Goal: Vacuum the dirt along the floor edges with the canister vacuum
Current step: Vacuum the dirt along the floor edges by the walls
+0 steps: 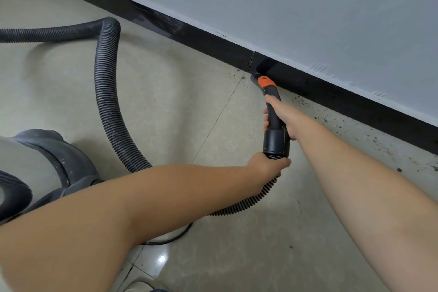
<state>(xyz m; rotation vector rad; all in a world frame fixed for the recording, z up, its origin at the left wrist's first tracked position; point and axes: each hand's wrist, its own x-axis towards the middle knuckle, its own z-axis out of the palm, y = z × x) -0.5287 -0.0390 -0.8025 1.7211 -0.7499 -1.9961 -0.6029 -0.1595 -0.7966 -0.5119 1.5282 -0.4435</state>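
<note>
In the head view, the right hand (pixel 283 115) is wrapping round the black curved handle (pixel 272 111) of the vacuum, fingers curled under it on the left side and the back of the hand lying over its right side. The handle is running up out of the top of the fist to an orange collar (pixel 266 81), and past that the dark nozzle tip (pixel 255 77) is sitting down at the foot of the black baseboard (pixel 194 38), where the floor (pixel 189 106) is meeting the wall (pixel 308 7). Below the fist, the handle is widening into a black cuff (pixel 276 143).

The left hand (pixel 266 163) is gripping the ribbed hose (pixel 107 92) just under that cuff, fingers closed over the hose with the thumb side pressing up against the cuff's lower rim. From the underside of this hand the hose is curving down and left behind the left forearm, then rising in a tall loop on the floor and bending away to the left edge.

Specks of dark dirt (pixel 369 135) are lying along the floor edge to the right of the nozzle, beside the right arm. The grey canister (pixel 35 161) is standing on the floor at the left, well apart from the nozzle. A thin black cord (pixel 170 238) is curling on the tile beneath the left arm.
</note>
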